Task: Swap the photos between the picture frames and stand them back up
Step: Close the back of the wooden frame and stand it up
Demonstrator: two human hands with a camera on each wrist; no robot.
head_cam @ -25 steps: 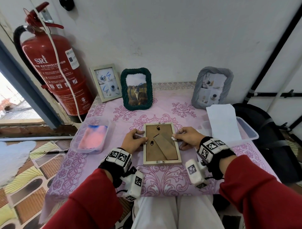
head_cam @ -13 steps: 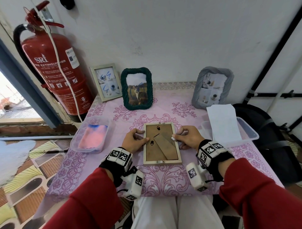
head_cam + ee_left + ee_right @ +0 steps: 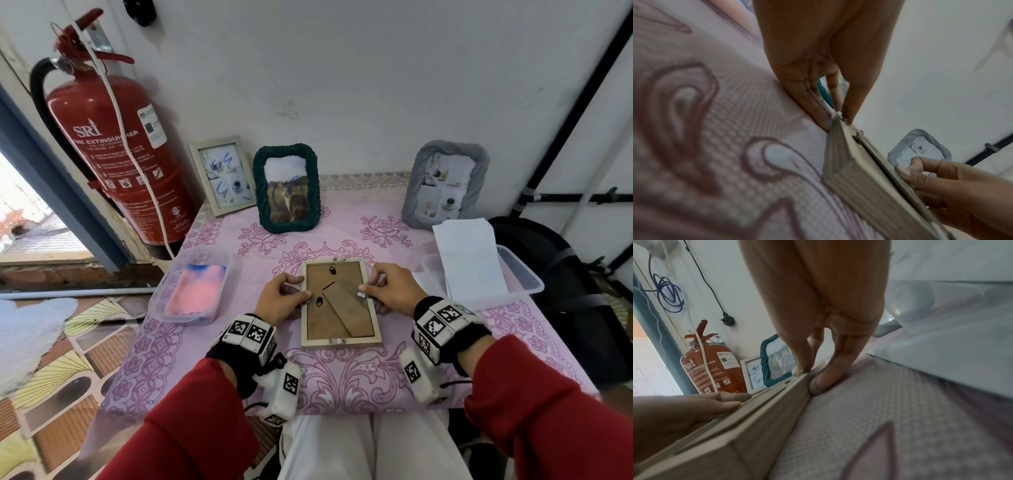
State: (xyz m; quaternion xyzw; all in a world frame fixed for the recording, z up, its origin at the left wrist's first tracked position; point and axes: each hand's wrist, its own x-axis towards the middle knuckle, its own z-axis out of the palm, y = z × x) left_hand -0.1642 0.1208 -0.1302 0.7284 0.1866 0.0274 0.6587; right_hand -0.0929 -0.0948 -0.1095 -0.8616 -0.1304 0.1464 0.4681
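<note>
Fingers [image 3: 297,294] of left hand [image 3: 279,303] and right hand [image 3: 394,291] pinch opposite edges of pale wooden frame [image 3: 339,303], face-down, brown backing up. Extinguisher [image 3: 120,150] reads "SRI", "FIRE EXTINGUISHER".

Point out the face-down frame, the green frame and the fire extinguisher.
face-down frame [image 3: 337,301]: head view, on its brown backing board.
green frame [image 3: 287,189]: head view, on the cat photo inside it.
fire extinguisher [image 3: 113,144]: head view, on the red cylinder.

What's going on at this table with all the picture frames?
A person has a light wooden frame lying face down on the pink tablecloth. The left hand and right hand pinch its side edges, at the small clips holding the backing. Three more frames stand by the wall: white, green and grey.
</note>
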